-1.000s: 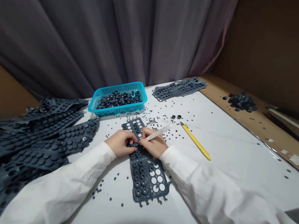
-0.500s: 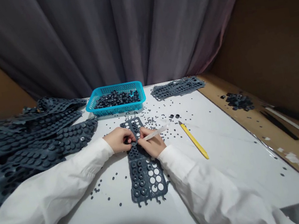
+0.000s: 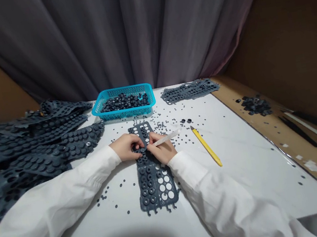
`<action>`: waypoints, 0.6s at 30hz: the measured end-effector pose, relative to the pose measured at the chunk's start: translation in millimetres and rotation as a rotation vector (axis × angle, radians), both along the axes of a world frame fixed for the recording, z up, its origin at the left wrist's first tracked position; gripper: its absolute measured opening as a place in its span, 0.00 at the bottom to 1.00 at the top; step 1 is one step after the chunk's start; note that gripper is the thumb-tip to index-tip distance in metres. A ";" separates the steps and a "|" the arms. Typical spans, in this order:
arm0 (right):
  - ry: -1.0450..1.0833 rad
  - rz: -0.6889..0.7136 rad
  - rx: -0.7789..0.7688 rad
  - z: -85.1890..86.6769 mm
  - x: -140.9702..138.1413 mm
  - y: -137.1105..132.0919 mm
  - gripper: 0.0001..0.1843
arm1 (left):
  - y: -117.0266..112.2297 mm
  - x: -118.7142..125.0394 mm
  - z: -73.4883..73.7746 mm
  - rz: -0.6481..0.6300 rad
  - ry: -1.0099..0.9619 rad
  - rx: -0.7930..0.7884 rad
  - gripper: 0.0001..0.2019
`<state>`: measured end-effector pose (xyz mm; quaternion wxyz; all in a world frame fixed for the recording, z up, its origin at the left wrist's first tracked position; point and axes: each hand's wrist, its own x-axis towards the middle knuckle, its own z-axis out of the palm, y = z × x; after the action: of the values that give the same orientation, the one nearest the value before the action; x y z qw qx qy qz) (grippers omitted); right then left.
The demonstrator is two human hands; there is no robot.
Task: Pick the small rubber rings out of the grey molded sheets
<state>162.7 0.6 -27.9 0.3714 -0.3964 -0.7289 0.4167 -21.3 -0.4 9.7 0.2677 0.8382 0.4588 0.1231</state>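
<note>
A dark grey rubber strip with rows of round rings and empty holes lies lengthwise on the white table. My left hand is closed, its fingertips pinching a ring on the strip's middle. My right hand is closed round a thin white pen-like tool, whose tip meets the strip beside the left fingers. Both arms wear white sleeves.
A blue basket of dark rubber rings stands behind the strip. A big heap of dark rubber sheets fills the left side. A yellow tool, another strip, scattered small bits and a ring pile lie to the right.
Both hands stay at the same spot on the strip; only the fingers shift slightly. The view moved a little.
</note>
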 end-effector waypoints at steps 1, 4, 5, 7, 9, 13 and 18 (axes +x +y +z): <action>0.003 -0.001 0.002 -0.2 0.1 -0.1 0.09 | -0.4 -0.7 0.3 -0.002 -0.009 0.011 0.11; 0.012 0.000 0.006 -0.1 0.2 -0.4 0.09 | -3.8 -2.4 1.4 -0.006 -0.053 0.053 0.10; 0.015 0.000 0.005 0.3 0.1 -0.6 0.09 | -5.6 -2.6 1.7 -0.003 -0.069 0.066 0.09; 0.015 -0.003 -0.003 1.4 -0.2 -1.0 0.09 | -9.7 -2.4 2.0 0.018 -0.088 0.093 0.07; 0.012 -0.008 -0.007 2.7 -0.4 -1.6 0.09 | -14.0 -1.9 1.2 0.065 -0.089 0.110 0.05; 0.015 -0.002 -0.007 3.9 0.3 -2.5 0.09 | -20.1 -1.2 -5.0 0.192 -0.099 0.063 0.09; 0.022 0.003 -0.053 3.0 2.6 -2.0 0.09 | -21.8 -1.5 -16.4 0.206 -0.146 0.034 0.11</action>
<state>165.3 -1.5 -24.9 0.3680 -0.4003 -0.7141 0.4409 -22.8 -22.2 -6.7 0.2722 0.7797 0.5198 0.2183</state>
